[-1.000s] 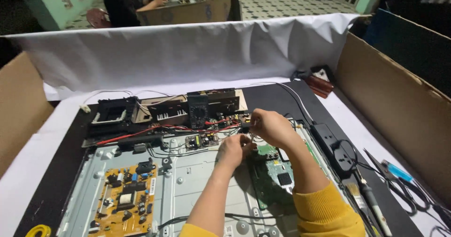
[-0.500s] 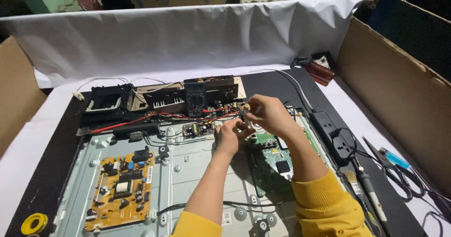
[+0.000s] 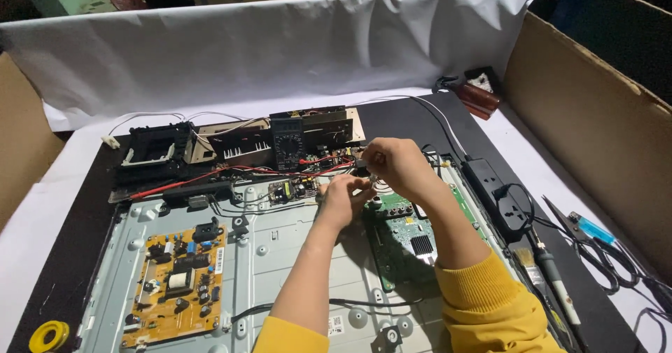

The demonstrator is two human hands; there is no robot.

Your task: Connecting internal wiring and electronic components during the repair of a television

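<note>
Tape roll [image 3: 49,336]: yellow, front left corner of worktop, partly cut off.
Yellow board [image 3: 175,285]: front left of metal panel [image 3: 294,255].
Left hand [image 3: 342,200]: curled, fingertips hidden behind right hand; grip impossible to tell.
Right hand [image 3: 397,162]: fingers pinched on small part, too tiny to identify, above green board [image 3: 413,237].
Power strip [image 3: 500,199]: right edge.

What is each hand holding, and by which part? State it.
Cannot be told: left hand and right hand pinch something small above the green circuit board, hidden by the fingers.
</note>
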